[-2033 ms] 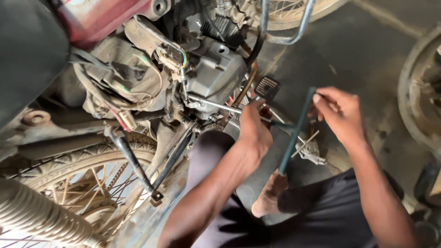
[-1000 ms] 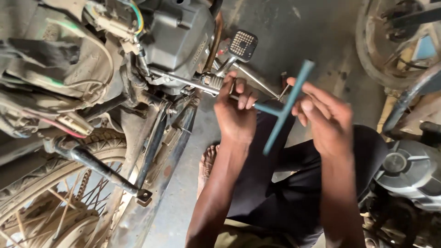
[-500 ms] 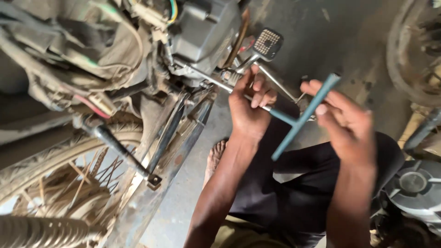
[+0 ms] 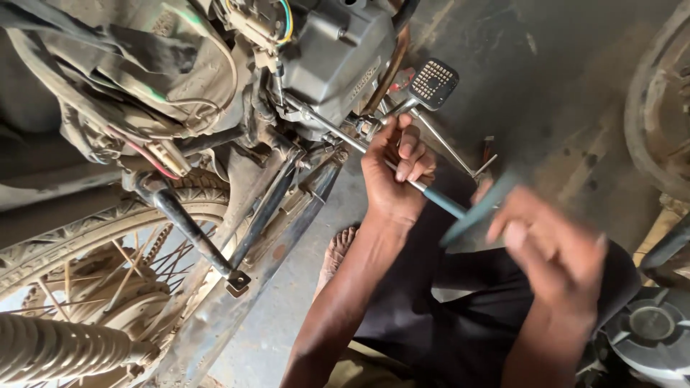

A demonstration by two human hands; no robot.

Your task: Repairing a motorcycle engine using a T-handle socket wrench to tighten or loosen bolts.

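Steadiness at the socket end matters most here: the left hand (image 4: 394,183) is curled loosely round the shaft of the blue T-handled wrench (image 4: 460,212), near where it meets the underside of the motorcycle engine (image 4: 338,54), just beside the square-patterned foot pedal (image 4: 434,81). The right hand (image 4: 553,248) is motion-blurred at the crossbar; it seems closed on the bar, though how tight that grip is cannot be told. A good turn would keep the shaft in line with the fastener — guiding fingers slack enough to let it spin, the push kept along the shaft so the socket does not slip off. The person squats on a stained, dusty concrete floor (image 4: 575,86), with the spoked rear wheel (image 4: 93,266) lower left and another wheel (image 4: 658,122) at the right edge.
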